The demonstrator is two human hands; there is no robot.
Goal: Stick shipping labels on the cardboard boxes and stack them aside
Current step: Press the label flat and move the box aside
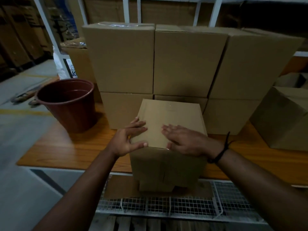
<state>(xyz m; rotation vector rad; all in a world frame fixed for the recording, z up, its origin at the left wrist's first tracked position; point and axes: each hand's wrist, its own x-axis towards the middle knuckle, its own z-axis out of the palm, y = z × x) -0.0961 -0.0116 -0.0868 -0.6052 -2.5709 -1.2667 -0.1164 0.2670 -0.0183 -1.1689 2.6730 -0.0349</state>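
A plain brown cardboard box (170, 114) stands upright at the front edge of the wooden table (66, 147), its sealed top facing me. My left hand (128, 139) grips the box's near left top corner, fingers on the top and thumb along the front edge. Flat on the top near the right front corner lies my right hand (185, 139), fingers straight and pointing left. No label shows on this box. Behind it, a wall of identical cardboard boxes (183, 60) is stacked two high and three wide.
A dark red plastic bucket (70, 104) stands on the table to the left. More boxes (283, 117) sit at the right. A wire-mesh shelf (216, 205) runs below the table's front edge. White rack posts rise behind the stack.
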